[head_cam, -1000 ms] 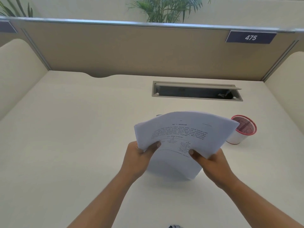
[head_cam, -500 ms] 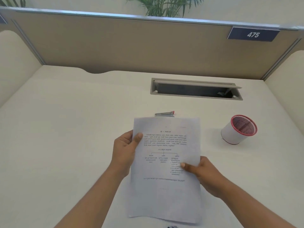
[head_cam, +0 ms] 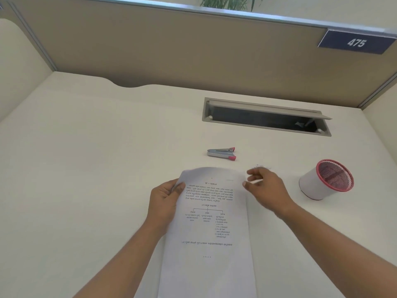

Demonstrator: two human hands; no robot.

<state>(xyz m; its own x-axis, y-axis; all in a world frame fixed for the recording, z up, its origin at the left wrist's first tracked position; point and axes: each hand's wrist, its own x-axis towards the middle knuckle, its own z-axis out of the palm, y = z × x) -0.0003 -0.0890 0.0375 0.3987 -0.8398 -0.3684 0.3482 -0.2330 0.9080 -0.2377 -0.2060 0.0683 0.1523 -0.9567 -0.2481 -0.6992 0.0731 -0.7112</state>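
**Risks, left to right**
- Left hand (head_cam: 165,203): centre-left of the frame. It grasps the paper's left edge near the top, thumb over the print and fingers beneath. This looks like the only hold, and a pinch at one edge may let the sheets fan or skew.
- Paper (head_cam: 210,229): lower centre, printed side up. The top edge is curled upward and the lower end runs off the bottom of the frame. The sheet count cannot be told, nor whether it rests on the desk. The unheld right side is likely to sag or slide.
- Right hand (head_cam: 266,190): right of centre, just beside the paper's upper right corner. It is released, fingers loosely bent, holding nothing. It is blurred, so contact with the paper's edge cannot be told. A reach up-frame from here could brush the curled top edge and knock the sheets askew.

**Surroundings, left to right**
- Desk (head_cam: 86,168): pale, filling most of the frame.
- Partition (head_cam: 171,50): tan, across the top.
- Stapler (head_cam: 221,154): grey with red ends, lying on the desk just above the paper and apart from both hands. Nothing lies between it and the right hand.
- Hatch (head_cam: 266,118): grey, lid raised, set in the desk at upper right of centre.
- Cup (head_cam: 324,181): white with a red mesh rim, near the right hand. A wide swing of that forearm could topple it.
- Plate "475" (head_cam: 355,42): upper right.
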